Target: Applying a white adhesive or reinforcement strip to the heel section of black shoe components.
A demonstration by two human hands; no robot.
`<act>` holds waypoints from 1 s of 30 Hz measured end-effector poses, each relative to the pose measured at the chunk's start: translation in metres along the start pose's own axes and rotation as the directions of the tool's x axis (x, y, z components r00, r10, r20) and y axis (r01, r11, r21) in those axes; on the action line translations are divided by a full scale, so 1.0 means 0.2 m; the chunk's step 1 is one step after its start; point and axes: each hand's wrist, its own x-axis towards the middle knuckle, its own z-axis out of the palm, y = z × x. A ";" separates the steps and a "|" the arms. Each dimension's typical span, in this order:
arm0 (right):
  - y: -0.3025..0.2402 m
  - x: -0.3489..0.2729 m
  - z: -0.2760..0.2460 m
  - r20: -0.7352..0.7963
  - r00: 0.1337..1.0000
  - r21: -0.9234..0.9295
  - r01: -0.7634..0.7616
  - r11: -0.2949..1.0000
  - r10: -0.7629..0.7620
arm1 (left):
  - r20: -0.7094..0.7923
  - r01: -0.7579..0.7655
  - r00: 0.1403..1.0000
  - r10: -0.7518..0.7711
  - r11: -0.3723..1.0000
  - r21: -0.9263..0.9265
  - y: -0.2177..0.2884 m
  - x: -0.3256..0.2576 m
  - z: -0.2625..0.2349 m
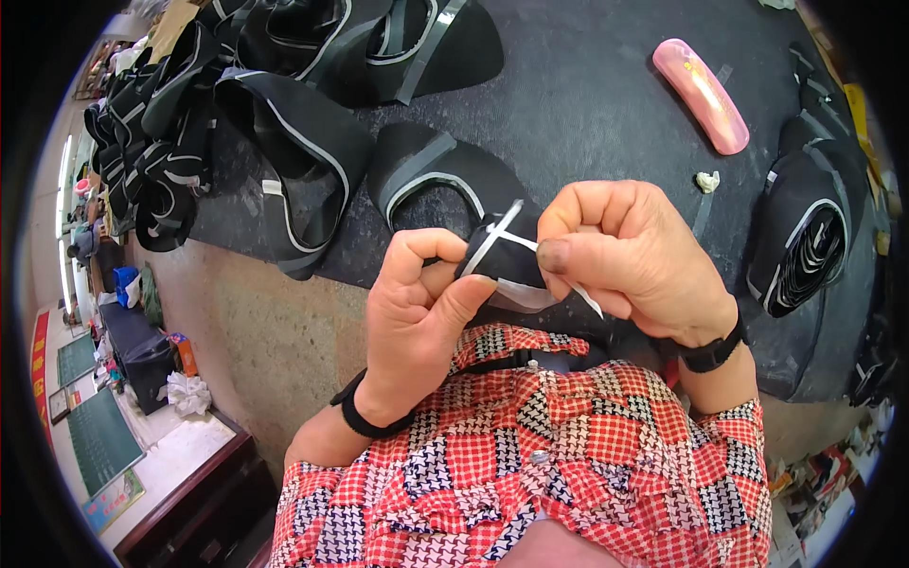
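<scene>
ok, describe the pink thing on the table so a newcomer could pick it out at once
Start at the dark work table and look to its far right part, beyond the right hand. The pink oblong case lies there at a slant, on its own. It is the only glossy pink, rounded thing among black fabric pieces with grey trim; a small crumpled white scrap lies just nearer.

Small black fabric piece [494, 257] with grey edge, pinched in my left hand [417, 303], upright near my chest; thin white strip [511, 239] crosses it, gripped by my right hand [630, 260].
</scene>
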 end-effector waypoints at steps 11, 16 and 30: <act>0.04 -0.08 0.17 -0.127 0.991 0.360 0.010 0.933 0.039 | 0.084 -0.581 0.808 0.583 0.766 0.274 -0.11 0.15 0.01; 0.10 -0.07 0.21 -0.266 0.959 0.124 0.134 0.983 -0.098 | 0.255 -0.659 0.737 0.626 0.583 0.475 -0.05 0.22 0.00; 0.01 0.13 -0.02 -0.091 0.992 0.000 0.088 0.996 -0.087 | 0.280 -0.633 0.749 0.600 0.525 0.569 -0.02 0.18 0.00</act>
